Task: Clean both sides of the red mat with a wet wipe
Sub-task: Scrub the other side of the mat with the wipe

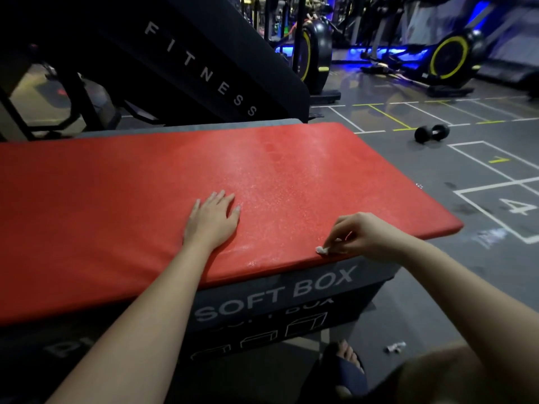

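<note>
In a gym, red mat on soft box, dumbbell behind

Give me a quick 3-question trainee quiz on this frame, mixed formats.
1. True or false: the left hand rests flat on the red mat.
2. Where does the right hand pinch the wet wipe? A) at the mat's far edge B) at the mat's near edge C) at the mat's middle
3. Fill in: the mat lies on a grey box printed "SOFT ___".
Key: 1 true; 2 B; 3 BOX.
</note>
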Motion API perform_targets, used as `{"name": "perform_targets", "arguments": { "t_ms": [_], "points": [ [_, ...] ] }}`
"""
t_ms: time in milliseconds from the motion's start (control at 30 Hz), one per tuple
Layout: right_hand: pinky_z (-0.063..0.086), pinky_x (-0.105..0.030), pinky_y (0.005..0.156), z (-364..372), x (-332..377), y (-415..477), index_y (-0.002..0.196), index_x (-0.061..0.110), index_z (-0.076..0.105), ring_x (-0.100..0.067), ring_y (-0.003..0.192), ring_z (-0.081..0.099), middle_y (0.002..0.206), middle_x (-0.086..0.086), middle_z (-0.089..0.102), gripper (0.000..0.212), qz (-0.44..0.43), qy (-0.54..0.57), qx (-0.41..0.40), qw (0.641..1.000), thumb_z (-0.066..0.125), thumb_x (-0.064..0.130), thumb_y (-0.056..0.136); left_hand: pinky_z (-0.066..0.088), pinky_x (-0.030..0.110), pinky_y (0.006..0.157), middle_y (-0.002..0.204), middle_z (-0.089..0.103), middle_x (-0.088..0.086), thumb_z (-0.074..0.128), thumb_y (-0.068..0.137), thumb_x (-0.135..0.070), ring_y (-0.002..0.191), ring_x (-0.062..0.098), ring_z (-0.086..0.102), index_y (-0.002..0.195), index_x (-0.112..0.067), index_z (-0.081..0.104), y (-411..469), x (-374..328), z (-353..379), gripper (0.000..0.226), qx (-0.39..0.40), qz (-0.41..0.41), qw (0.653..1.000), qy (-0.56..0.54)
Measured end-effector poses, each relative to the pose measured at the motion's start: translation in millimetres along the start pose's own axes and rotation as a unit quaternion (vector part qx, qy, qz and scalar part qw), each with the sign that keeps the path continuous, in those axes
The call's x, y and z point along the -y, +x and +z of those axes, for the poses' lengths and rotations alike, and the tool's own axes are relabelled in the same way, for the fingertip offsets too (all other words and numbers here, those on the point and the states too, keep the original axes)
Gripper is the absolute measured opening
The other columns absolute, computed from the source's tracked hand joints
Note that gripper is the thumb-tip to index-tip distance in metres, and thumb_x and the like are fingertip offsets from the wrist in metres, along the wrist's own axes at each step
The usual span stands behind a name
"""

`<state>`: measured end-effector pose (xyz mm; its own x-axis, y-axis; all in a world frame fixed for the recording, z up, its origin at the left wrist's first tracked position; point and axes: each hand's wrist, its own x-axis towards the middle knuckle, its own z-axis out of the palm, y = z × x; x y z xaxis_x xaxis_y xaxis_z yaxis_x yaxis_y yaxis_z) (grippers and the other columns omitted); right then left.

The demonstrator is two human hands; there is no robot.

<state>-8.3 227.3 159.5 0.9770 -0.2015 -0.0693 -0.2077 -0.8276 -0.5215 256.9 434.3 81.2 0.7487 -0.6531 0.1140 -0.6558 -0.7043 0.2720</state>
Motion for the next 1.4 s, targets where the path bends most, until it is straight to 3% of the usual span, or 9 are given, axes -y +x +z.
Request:
{"name": "perform_targets", "arguments": {
  "t_ms": [200, 400, 567, 633, 733, 900, 1133, 1300, 1400],
  "points": [
    [0.051, -0.026, 0.067, 2, 6, 26, 0.083, 0.04, 0.079, -0.005, 0.078, 0.064, 0.086, 0.014, 0.068, 0.012, -0.047, -0.005, 0.063, 0.997, 0.083, 0.045, 0.073, 0.007, 0.041, 0.127, 0.166, 0.025, -0.006, 0.031, 0.104, -0.051, 0.154, 0.011, 0.017, 0.157, -0.031, 0.033, 1, 1, 2, 0.056, -0.01, -0.004, 1.0, -0.009],
    [0.047, -0.028, 0.067, 5, 1, 75, 0.085, 0.03, 0.08, -0.004, 0.075, 0.061, 0.082, 0.011, 0.066, 0.017, -0.04, -0.049, -0.074, 0.995, 0.084, 0.044, 0.075, 0.008, 0.041, 0.127, 0.166, 0.027, -0.007, 0.032, 0.103, -0.052, 0.154, 0.01, 0.017, 0.156, -0.032, 0.035, 1, 1, 1, 0.056, -0.019, -0.008, 1.0, -0.014],
    [0.051, -0.03, 0.072, -14, 8, 64, 0.086, 0.038, 0.08, -0.003, 0.076, 0.066, 0.083, 0.014, 0.074, 0.01, 0.013, -0.043, 0.14, 0.989, 0.083, 0.039, 0.077, 0.006, 0.04, 0.127, 0.166, 0.025, -0.007, 0.031, 0.104, -0.051, 0.154, 0.01, 0.016, 0.157, -0.032, 0.034, 0, 1, 1, 0.056, -0.018, -0.005, 1.0, -0.011],
    [0.051, -0.031, 0.07, -14, 10, 62, 0.087, 0.038, 0.08, -0.006, 0.073, 0.066, 0.08, 0.013, 0.074, 0.012, 0.01, -0.053, 0.167, 0.984, 0.083, 0.031, 0.077, 0.007, 0.04, 0.127, 0.166, 0.026, -0.006, 0.032, 0.104, -0.05, 0.154, 0.01, 0.016, 0.156, -0.031, 0.035, 1, 0, 1, 0.056, -0.02, -0.004, 1.0, -0.011],
    [0.049, -0.03, 0.064, -9, 12, 81, 0.085, 0.035, 0.08, -0.013, 0.074, 0.066, 0.076, 0.012, 0.073, 0.011, 0.013, -0.057, 0.086, 0.995, 0.083, 0.029, 0.077, 0.007, 0.04, 0.127, 0.166, 0.026, -0.006, 0.032, 0.105, -0.051, 0.154, 0.01, 0.016, 0.156, -0.031, 0.035, 0, -1, 1, 0.056, -0.019, -0.006, 1.0, -0.009],
    [0.037, -0.007, 0.049, 9, 12, 127, 0.087, 0.024, 0.08, -0.005, 0.065, 0.06, 0.074, 0.004, 0.072, 0.017, 0.024, -0.038, -0.073, 0.996, 0.085, 0.036, 0.076, 0.008, 0.04, 0.127, 0.166, 0.027, -0.006, 0.032, 0.105, -0.05, 0.154, 0.01, 0.018, 0.156, -0.031, 0.036, -3, -2, -2, 0.055, -0.017, -0.005, 1.0, -0.012],
    [0.046, -0.024, 0.064, -18, 20, 113, 0.087, 0.031, 0.08, 0.0, 0.065, 0.062, 0.073, 0.013, 0.073, 0.014, 0.046, -0.062, 0.158, 0.984, 0.085, 0.029, 0.074, 0.005, 0.042, 0.127, 0.168, 0.021, -0.006, 0.026, 0.105, -0.051, 0.155, 0.011, 0.013, 0.159, -0.03, 0.028, -3, -3, -2, 0.057, 0.002, -0.001, 1.0, 0.008],
    [0.039, -0.018, 0.054, -3, 16, 159, 0.084, 0.03, 0.077, -0.007, 0.071, 0.062, 0.074, 0.008, 0.068, 0.007, 0.027, -0.095, -0.02, 0.995, 0.083, 0.031, 0.079, 0.002, 0.044, 0.127, 0.169, 0.014, -0.008, 0.021, 0.106, -0.051, 0.155, 0.009, 0.007, 0.16, -0.03, 0.022, -2, -5, -4, 0.059, 0.02, 0.001, 1.0, 0.022],
    [0.04, -0.019, 0.062, 3, 9, 188, 0.085, 0.027, 0.079, -0.017, 0.081, 0.068, 0.08, 0.0, 0.072, 0.007, 0.061, -0.056, -0.082, 0.993, 0.083, 0.025, 0.08, 0.002, 0.043, 0.127, 0.169, 0.014, -0.009, 0.021, 0.106, -0.052, 0.155, 0.008, 0.006, 0.16, -0.03, 0.022, -2, -4, -4, 0.059, 0.02, -0.001, 0.999, 0.025]
  ]
}}
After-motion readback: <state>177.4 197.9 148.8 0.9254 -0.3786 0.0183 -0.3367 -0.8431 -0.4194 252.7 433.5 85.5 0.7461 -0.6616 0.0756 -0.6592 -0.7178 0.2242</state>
